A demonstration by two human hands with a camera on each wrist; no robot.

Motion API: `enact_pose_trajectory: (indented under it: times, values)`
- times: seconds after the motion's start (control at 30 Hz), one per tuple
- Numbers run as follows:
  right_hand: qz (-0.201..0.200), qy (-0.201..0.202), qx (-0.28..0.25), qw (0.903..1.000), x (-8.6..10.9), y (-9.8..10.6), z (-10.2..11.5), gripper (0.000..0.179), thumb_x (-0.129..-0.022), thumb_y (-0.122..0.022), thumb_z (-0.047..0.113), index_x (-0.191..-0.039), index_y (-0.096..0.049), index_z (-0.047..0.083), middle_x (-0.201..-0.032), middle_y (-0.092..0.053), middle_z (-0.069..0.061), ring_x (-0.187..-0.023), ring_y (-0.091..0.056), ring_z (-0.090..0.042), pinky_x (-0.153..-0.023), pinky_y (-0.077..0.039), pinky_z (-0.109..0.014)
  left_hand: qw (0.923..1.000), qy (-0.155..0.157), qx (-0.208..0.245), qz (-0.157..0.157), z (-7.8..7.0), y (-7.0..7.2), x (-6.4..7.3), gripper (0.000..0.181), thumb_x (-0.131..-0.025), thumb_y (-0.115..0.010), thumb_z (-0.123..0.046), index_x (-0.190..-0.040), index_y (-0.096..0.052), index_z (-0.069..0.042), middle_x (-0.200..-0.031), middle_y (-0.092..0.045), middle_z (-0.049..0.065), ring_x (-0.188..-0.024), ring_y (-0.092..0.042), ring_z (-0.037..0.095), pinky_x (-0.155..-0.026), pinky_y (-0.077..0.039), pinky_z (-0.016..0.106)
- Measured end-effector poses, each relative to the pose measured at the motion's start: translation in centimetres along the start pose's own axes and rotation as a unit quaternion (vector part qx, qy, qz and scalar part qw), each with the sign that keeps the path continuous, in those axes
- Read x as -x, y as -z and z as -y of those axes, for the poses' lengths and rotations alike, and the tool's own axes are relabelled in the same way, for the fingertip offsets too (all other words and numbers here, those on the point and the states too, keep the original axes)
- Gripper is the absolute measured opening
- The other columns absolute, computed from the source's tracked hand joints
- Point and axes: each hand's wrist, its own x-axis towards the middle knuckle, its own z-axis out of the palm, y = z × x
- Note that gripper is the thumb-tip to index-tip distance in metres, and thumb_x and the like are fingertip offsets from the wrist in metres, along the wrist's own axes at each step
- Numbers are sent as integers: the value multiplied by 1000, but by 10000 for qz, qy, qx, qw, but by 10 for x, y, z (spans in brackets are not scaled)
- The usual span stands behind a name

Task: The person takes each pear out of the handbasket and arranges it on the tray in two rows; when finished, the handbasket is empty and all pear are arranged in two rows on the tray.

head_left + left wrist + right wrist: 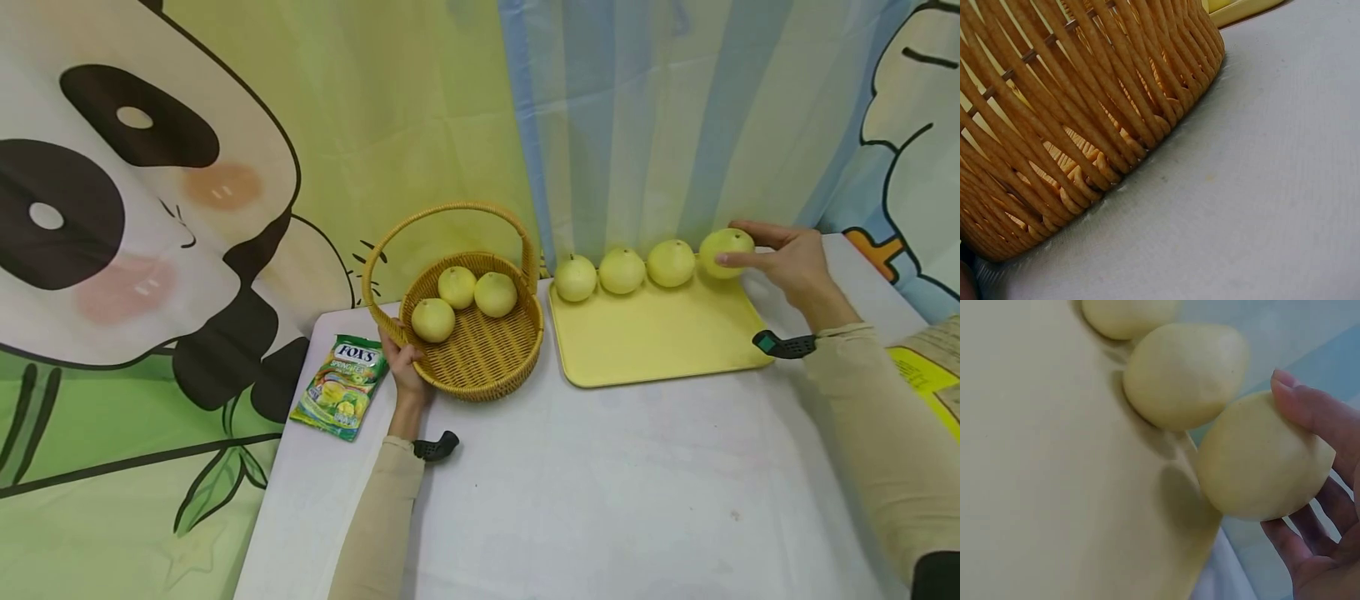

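Note:
My right hand [801, 265] grips a round, pale yellow-green pear [724, 250] at the far right corner of a yellow tray [660, 337]. In the right wrist view, thumb and fingers hold this pear [1260, 459] from opposite sides, over the tray's edge. Three similar pears, such as the nearest one [671, 263], line the tray's back edge. My left hand [407, 371] holds the left side of a woven basket [480, 354] near its handle's base. Inside the basket lie three pears [457, 287]. The left wrist view shows mostly the basket's slatted wall [1085, 94].
A green candy packet [342, 387] lies left of the basket on the white tablecloth [600, 492]. Cartoon-printed curtains [420, 125] hang behind the table. At the right edge is a brown and yellow object [930, 371], partly cut off.

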Motion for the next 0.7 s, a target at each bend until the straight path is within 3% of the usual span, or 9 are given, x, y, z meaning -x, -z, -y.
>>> enact_pose_trajectory:
  times: [0.07,0.2,0.4,0.5,0.6,0.7]
  values:
    - [38,32,50,10000,-4,-3,-5,69,-82,-92,31,-145,-66,29,-112,-69,36,-119,-48,1,-101,-38,-16,10000,-18,-10,-10,0,1,0,44,-71,-32,9,-112,-36,-5,-111,-36,5,-111,-42,20,-95,-34,31]
    - [234,122,65,9996,-8,-9,-10,68,-85,-89,31,-148,-63,26,-114,-66,36,-121,-49,1,-101,-39,-15,10000,-52,-34,-25,0,1,-1,43,-70,-32,9,-111,-35,-3,-109,-36,4,-110,-42,20,-97,-33,31]
    - [548,242,99,9982,-11,-14,-11,71,-90,-85,29,-154,-56,20,-120,-62,31,-114,-54,4,-85,-46,-7,9999,-69,-134,-72,-1,1,-1,44,-70,-34,8,-112,-36,-2,-111,-37,3,-113,-42,21,-97,-33,32]
    - [640,152,338,9973,-12,-13,-10,74,-91,-83,35,-158,-52,23,-128,-59,28,-117,-52,2,-84,-44,-6,9999,-96,-127,-59,-1,1,-1,44,-69,-34,7,-113,-34,1,-111,-37,3,-112,-42,21,-97,-34,31]
    - [940,52,608,9937,-12,-11,-7,79,-95,-78,40,-164,-41,29,-149,-52,19,-138,-46,-8,-99,-42,-11,9998,-133,-114,-37,0,1,-1,45,-69,-34,8,-114,-31,4,-109,-37,4,-111,-43,20,-97,-34,31]
    - [1199,32,675,9905,-9,-9,-2,85,-98,-74,42,-168,-27,33,-170,-33,13,-159,-27,-19,-125,-30,-30,9999,-140,-70,-17,1,2,-1,46,-69,-34,8,-114,-32,4,-108,-37,4,-111,-43,20,-99,-35,31]
